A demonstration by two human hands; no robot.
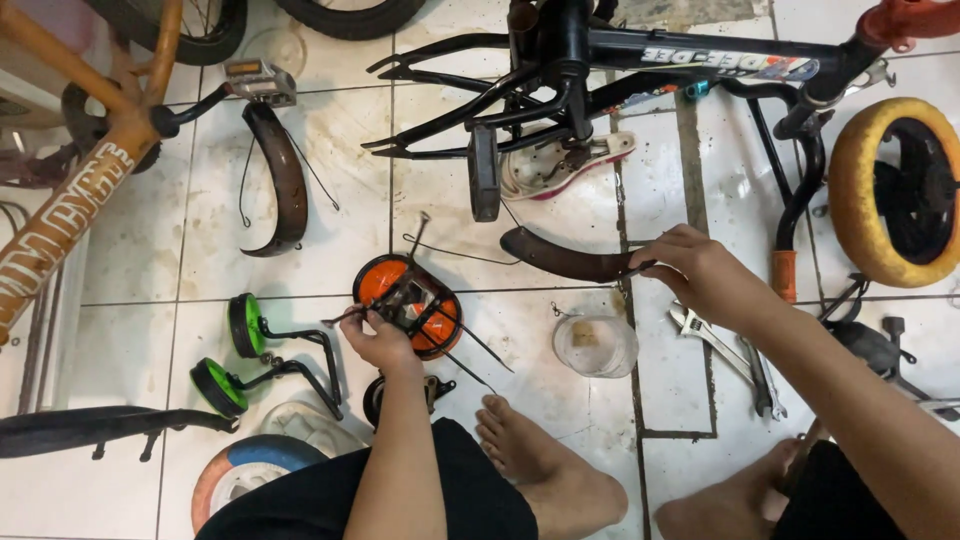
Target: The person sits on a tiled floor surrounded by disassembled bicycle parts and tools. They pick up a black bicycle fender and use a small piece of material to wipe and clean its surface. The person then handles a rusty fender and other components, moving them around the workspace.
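Left hand (pixel 383 338) grips a round orange plastic chain guard with a black metal bracket (pixel 412 303), fingers closed on its lower left edge, holding it just above the white tiled floor (pixel 330 250) in front of the person's bare foot (pixel 545 470). Right hand (pixel 700 268) is closed on the right end of a dark curved metal mudguard (pixel 570 260) lying on the tiles beside the guard. Near these: a clear plastic cup (pixel 595 345), silver wrenches (pixel 725 350), green-rimmed black training wheels (pixel 235 355), and the black bicycle frame (pixel 620 60) further off.
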